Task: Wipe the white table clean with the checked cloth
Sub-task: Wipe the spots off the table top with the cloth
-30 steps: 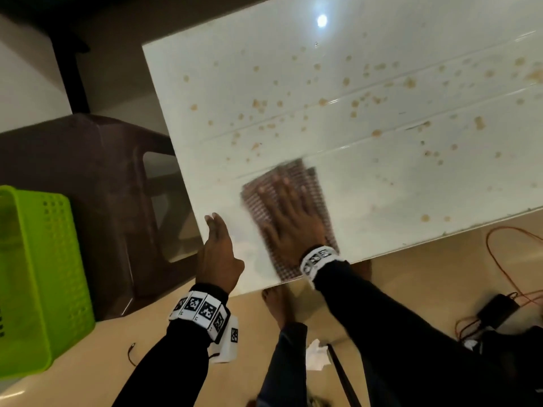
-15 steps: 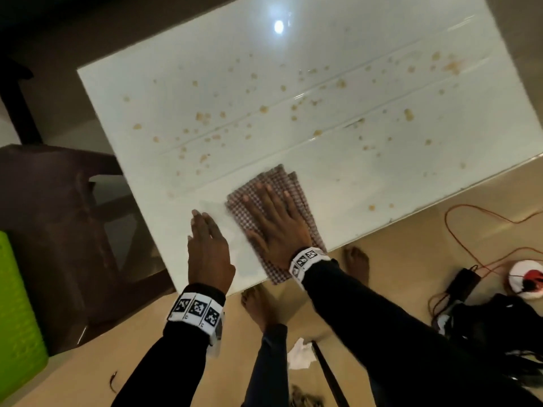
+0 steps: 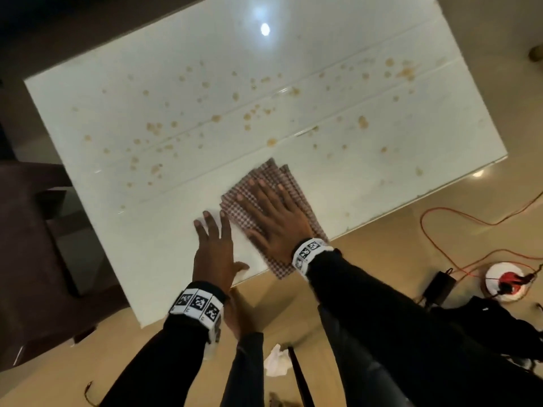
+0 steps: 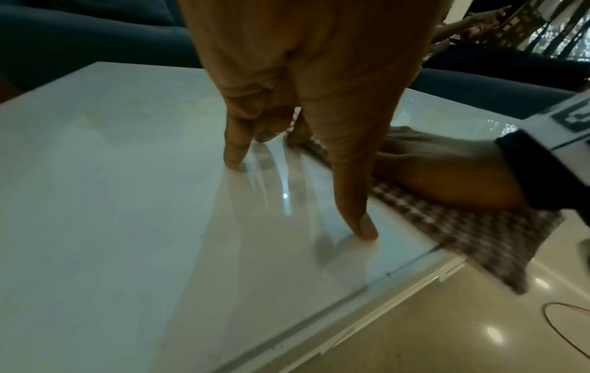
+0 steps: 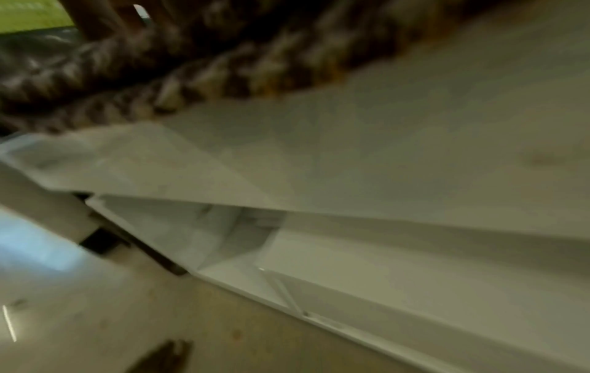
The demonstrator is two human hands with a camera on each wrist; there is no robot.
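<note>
The checked cloth (image 3: 273,212) is pressed flat under the right hand (image 3: 274,218), fingers spread straight across it, near the bench's (image 3: 117,224) front edge at about six o'clock — one corner of the cloth is seen hanging past that edge in the left wrist view. The left hand (image 3: 214,254) is laid on the bare white surface just beside the cloth, at its nine o'clock, fingers straight and apart, fingertips (image 4: 365,231) touching the glossy top; nothing is held by it, and it is judged to be bracing. The wiping stroke is judged to be under way, with only the near strip looking clear. Brown spots (image 3: 155,127) are scattered from ten o'clock through twelve to two o'clock, with a heavier smear (image 3: 407,72) far off at one o'clock, so most of the job is judged to be left. The next move calls for the cloth to be pushed outward toward twelve o'clock under steady flat pressure, so that the nearest spots just beyond its far edge are swept — and the folded layers must be kept from bunching. The right wrist view is too blurred for anything more to be told.
</note>
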